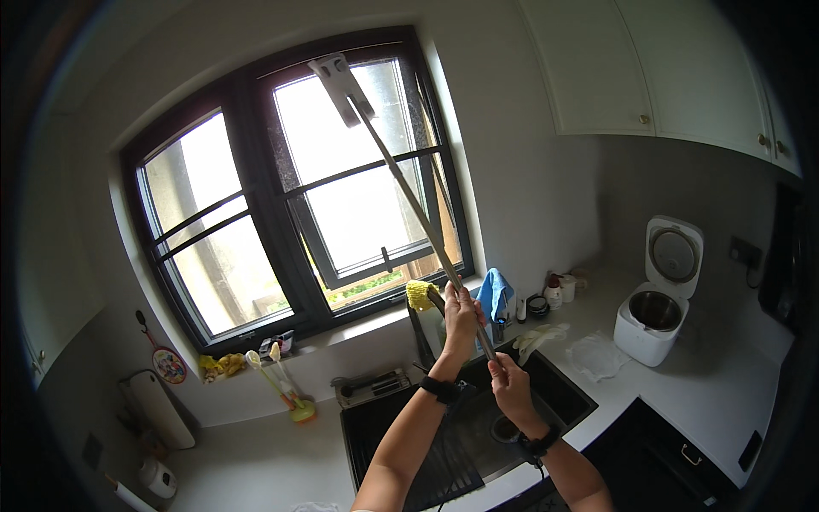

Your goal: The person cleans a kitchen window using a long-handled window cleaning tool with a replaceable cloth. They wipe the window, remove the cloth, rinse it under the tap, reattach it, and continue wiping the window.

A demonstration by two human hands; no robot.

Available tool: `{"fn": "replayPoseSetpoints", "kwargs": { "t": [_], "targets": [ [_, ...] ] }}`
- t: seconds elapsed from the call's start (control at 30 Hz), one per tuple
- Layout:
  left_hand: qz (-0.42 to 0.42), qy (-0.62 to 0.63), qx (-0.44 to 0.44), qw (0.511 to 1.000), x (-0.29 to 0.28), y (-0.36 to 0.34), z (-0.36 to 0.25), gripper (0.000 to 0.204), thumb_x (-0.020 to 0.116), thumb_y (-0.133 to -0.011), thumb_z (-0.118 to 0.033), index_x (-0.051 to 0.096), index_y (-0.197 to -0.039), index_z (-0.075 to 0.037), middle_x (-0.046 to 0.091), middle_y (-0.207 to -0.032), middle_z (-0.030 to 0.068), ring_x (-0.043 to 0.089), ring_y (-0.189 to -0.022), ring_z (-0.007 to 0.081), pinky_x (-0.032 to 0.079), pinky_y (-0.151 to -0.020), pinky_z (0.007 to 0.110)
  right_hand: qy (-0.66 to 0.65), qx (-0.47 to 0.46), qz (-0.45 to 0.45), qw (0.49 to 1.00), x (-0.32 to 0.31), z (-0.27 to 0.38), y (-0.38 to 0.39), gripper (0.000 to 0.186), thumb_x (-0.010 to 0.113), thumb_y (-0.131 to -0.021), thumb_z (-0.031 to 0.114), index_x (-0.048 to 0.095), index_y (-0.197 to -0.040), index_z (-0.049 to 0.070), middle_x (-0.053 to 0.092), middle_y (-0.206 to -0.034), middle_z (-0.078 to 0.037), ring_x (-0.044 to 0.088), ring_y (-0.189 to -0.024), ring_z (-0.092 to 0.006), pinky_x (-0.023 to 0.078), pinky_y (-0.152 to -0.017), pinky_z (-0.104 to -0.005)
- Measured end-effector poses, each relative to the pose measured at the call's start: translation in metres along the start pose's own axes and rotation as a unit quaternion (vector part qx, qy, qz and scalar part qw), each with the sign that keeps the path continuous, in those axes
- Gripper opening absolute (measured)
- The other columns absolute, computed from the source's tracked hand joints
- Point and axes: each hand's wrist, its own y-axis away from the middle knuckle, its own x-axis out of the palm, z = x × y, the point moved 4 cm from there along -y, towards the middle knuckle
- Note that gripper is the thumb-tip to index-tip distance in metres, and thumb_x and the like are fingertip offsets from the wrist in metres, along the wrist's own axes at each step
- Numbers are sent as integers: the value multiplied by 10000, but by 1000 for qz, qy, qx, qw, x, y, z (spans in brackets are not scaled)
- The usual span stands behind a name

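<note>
Above both hands, the long-handled window wiper point(401, 183) slants up w/ its flat head point(339, 85) on the top of the right pane point(358, 171). Left hand point(461, 311) grips the pole higher, right hand point(509, 382) lower, both clenched. Looks like the head's at the pane's top, most glass below probably left (can't tell what's wiped); sink point(554, 388) sits under the hands.

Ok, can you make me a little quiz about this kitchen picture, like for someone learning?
1. True or false: both hands grip the long pole.
2. Where is the flat head of the pole? A) in the sink B) high on the window glass C) on the rice cooker
3. Is the lid of the white rice cooker up or down?

Key:
1. True: the left hand holds it higher, the right hand lower.
2. B: it rests near the top of the window, above the dark sink.
3. Up; the pot inside shows.
</note>
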Motion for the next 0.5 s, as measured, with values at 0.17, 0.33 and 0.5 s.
{"fn": "replayPoseSetpoints", "kwargs": {
  "t": [0.17,0.33,0.5],
  "targets": [
    [25,-25,-22,999,17,0,25,147,381,-1081,-253,380,-1110,-109,455,-612,-16,449,-447,83,416,-415,237,-15,57,-16,998,-9,-27,10,191,582,-1003,209,619,-1035,25,466,-587,-114,428,-504,-147,362,-488,-309],
    [54,-32,-66,996,34,6,49,138,386,-1077,-222,397,-1174,-124,469,-664,-14,474,-492,85,435,-453,238,-34,56,-22,998,-22,-46,19,201,530,-1037,239,609,-1033,54,428,-592,37,403,-478,-49,321,-448,-241],
    [68,-63,-57,994,42,14,65,116,389,-1075,-210,397,-1151,-123,454,-675,-13,471,-507,88,430,-455,247,-97,105,-12,990,-28,-59,29,202,527,-1037,246,610,-1028,62,435,-588,40,421,-474,-48,324,-443,-234]
  ]
}}
